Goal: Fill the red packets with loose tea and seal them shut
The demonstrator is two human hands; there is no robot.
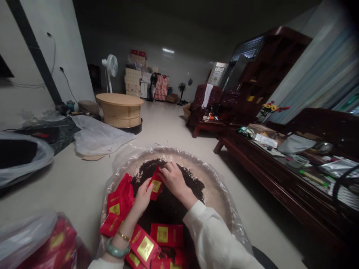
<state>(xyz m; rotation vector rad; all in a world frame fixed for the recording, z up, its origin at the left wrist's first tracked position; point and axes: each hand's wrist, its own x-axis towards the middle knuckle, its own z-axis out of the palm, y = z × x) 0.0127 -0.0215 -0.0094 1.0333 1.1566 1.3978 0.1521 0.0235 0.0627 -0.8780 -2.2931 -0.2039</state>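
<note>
My left hand (143,197) grips a small red packet (156,184) with a gold label, holding it over a heap of dark loose tea (168,203). My right hand (174,178) is curled at the packet's open top, fingers pinched together against it; what they hold, if anything, is hidden. The tea lies in a wide round tray (217,194) lined with clear plastic. Several more red packets (162,235) lie on the tray's near and left side. My left wrist wears a green bangle and a thin gold bracelet.
A plastic bag of red packets (50,243) sits at the lower left. A long dark wooden table (283,179) with clutter runs along the right. Farther off are a round wooden tub (120,110), a white plastic sheet (98,136), a standing fan (110,69) and stacked boxes (137,76).
</note>
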